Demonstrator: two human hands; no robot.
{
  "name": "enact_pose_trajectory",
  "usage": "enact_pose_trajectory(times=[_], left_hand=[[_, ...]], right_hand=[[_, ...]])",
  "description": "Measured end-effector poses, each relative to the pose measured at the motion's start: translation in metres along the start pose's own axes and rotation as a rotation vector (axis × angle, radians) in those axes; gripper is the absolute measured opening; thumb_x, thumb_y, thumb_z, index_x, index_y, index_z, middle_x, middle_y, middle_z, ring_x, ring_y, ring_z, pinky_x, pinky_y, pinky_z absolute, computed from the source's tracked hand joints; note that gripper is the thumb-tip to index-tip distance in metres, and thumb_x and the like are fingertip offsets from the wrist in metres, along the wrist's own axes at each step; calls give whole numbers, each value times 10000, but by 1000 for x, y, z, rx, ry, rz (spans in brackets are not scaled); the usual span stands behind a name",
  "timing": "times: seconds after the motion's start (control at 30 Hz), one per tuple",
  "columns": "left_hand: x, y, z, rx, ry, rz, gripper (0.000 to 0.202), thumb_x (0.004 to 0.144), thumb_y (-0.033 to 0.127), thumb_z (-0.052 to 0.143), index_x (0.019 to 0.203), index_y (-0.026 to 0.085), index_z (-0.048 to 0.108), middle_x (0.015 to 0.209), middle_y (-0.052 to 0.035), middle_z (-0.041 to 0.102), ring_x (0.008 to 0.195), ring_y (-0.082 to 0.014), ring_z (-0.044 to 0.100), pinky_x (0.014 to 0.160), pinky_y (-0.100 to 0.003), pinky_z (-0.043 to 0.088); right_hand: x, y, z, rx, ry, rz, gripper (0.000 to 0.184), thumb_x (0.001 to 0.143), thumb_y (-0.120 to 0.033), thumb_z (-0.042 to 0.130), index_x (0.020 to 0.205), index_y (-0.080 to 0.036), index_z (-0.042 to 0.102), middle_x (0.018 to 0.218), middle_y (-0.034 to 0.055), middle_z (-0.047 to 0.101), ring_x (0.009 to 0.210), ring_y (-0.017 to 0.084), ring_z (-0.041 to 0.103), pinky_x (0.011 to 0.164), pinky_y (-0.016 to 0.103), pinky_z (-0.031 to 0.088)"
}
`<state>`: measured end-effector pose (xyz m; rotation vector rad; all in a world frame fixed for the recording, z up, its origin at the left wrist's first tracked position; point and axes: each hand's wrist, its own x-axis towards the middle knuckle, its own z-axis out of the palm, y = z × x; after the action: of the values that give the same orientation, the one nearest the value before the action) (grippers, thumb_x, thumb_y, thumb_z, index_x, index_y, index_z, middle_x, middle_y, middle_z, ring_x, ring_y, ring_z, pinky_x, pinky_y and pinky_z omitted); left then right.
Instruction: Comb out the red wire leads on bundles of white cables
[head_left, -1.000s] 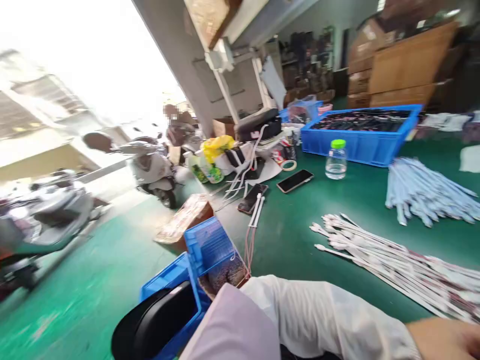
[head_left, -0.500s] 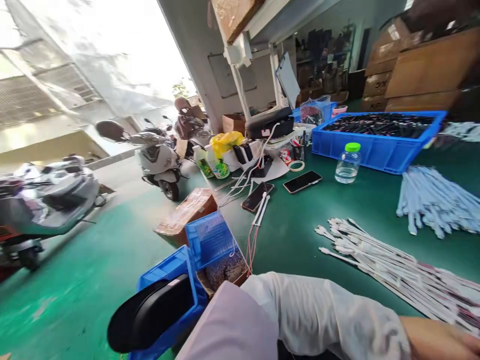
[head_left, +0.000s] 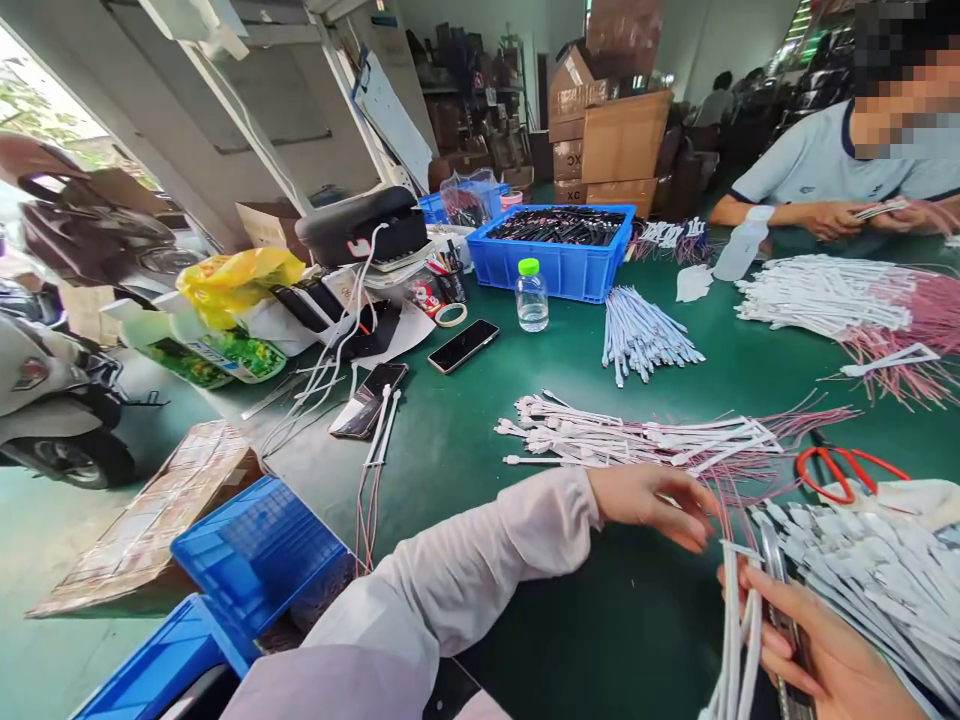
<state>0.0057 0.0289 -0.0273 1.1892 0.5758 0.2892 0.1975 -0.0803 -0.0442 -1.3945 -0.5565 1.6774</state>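
Note:
My left hand point(head_left: 654, 505) is stretched over the green table with its fingers loosely spread. Nothing shows between them, and thin pink wires run close by its fingertips. At the lower right, my right hand point(head_left: 829, 640) is closed around a few white cables point(head_left: 731, 625) with pink wire ends. A slim metal tool with dark edges point(head_left: 786, 610) is in the same hand; its kind is not clear. Just beyond my left hand lies a pile of white cables with pink wires point(head_left: 600, 435). Beside my right hand spreads a heap of white cable pieces point(head_left: 877, 580).
Red-handled scissors point(head_left: 847, 470) lie beyond my right hand. Farther back are a light-blue cable bundle point(head_left: 649, 335), a green-capped bottle point(head_left: 532, 300), a blue crate point(head_left: 540, 265) and a phone point(head_left: 463, 346). Across the table, a person point(head_left: 832, 190) handles wires near another cable pile point(head_left: 832, 295).
The view has swung right, bringing in my right hand, the scissors and the person opposite. My left hand, partly cut off at the right edge before, now shows whole.

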Motion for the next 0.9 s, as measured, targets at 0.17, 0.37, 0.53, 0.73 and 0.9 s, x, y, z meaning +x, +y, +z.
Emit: enact_pose_trajectory(times=[0.17,0.37,0.53,0.73,0.9], left_hand=[[-14,56,-77,895,554,-156,314,684,209,679,991,154,652,1044,-71,627,981,-203,550,905,-305,406],[-14,61,-118,948,466,-276,195,563,288,764,701,161,713,696,-26,659,672,-157,553,653,-252,383],[-34,86,-103,1007,656,-141,208,704,353,641,758,169,721,720,-21,655,696,-137,530,630,-233,347],[-38,95,-38,476,527,185,371,727,438,644,959,150,618,597,19,586,487,-63,421,488,-194,291],[-8,33,11,126,365,169,398,664,500,694,783,144,564,662,2,589,497,-51,439,445,-179,331]], right_hand=[[-10,-13,9,144,-109,57,291,653,-368,805,747,-118,689,668,23,525,473,42,312,340,126,269],[-8,-9,7,199,-173,63,233,760,-349,736,816,-125,703,725,30,535,492,37,301,354,108,253],[-7,-6,7,156,-136,30,242,743,-355,753,787,-123,704,768,40,539,513,41,320,352,107,260],[-7,-8,11,153,-43,-70,238,720,-365,770,765,-142,696,782,36,535,528,55,363,349,125,272],[-7,-9,15,154,24,-156,222,726,-353,772,748,-147,692,777,33,547,528,55,393,357,133,277]])
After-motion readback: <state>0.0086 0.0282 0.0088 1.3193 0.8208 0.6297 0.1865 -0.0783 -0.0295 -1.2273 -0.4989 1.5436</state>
